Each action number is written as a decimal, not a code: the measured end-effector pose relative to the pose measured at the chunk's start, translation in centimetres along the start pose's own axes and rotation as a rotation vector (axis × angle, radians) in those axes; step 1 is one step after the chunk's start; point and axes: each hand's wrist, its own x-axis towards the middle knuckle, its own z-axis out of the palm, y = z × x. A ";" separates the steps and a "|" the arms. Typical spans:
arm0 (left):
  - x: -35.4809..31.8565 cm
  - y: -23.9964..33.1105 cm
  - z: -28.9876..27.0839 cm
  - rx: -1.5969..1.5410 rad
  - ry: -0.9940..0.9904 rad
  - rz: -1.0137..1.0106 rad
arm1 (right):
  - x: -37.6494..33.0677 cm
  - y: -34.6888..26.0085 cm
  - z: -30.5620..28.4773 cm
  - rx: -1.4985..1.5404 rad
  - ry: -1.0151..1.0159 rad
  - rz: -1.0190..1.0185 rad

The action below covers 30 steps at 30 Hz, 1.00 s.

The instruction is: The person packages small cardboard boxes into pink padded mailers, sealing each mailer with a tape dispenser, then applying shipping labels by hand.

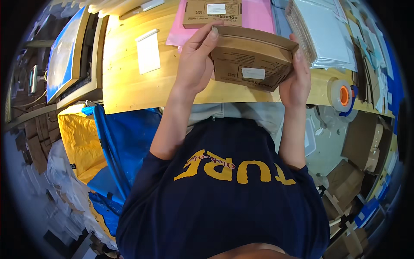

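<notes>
Between my two hands a brown cardboard box [235, 64] with dark print and a white label is held tilted above the near edge of the wooden table [125, 86]. My left hand [199, 58] grips its left end, thumb near the upper corner. At the right end my right hand [296, 80] has its fingers around the corner and side. The far sides of both hands are partly hidden by the box. Behind it, a second brown box [211, 14] of similar look lies on a pink plastic sheet [177, 32].
A stack of white padded mailers [325, 36] stands at the back right. A tape roll [341, 95] with an orange core lies near the right edge. A small white card [148, 52] rests left of my hands. A framed screen [67, 49] stands far left, above a blue and yellow bag [125, 134].
</notes>
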 end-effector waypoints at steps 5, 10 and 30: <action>-0.2 -0.7 0.3 -0.015 -0.010 -0.027 | 0.2 0.5 -1.2 0.065 0.029 0.047; -0.4 -1.7 -0.1 0.027 -0.016 0.052 | 0.3 2.0 -2.1 0.109 -0.025 -0.051; -5.9 1.9 2.3 0.208 -0.294 0.958 | -10.1 -4.6 -1.1 0.314 -0.308 0.450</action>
